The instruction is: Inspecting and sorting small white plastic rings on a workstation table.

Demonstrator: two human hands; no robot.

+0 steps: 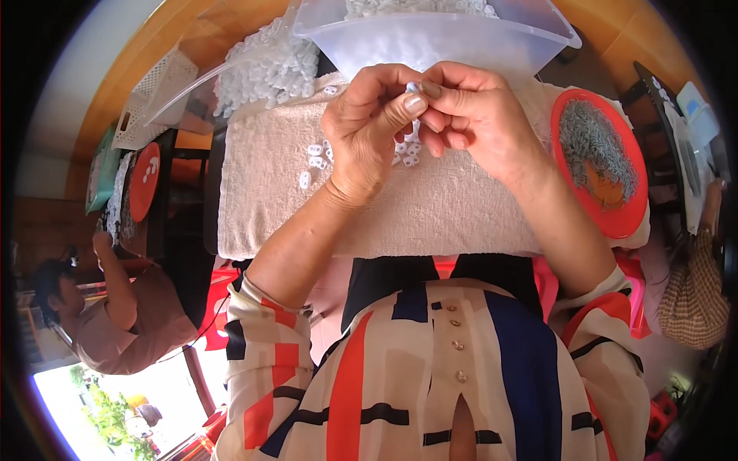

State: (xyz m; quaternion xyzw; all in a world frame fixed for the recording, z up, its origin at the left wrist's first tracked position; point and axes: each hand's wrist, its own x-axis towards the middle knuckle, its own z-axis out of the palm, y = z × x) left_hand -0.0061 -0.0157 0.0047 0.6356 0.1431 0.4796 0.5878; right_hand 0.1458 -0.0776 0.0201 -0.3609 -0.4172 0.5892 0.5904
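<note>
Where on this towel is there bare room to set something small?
Two bare patches on the towel: left, between its edge and the scattered white pieces; and near, between the forearms. It's crowded at the far middle, where the left hand and right hand meet before the plastic tub, and at right, by the red tray.

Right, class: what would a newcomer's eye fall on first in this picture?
Probably the left hand and right hand, meeting at a small pale piece above the beige towel. Next, perhaps the red round tray of slim grey pieces at right, and the translucent plastic tub of whitish pieces at the top.
</note>
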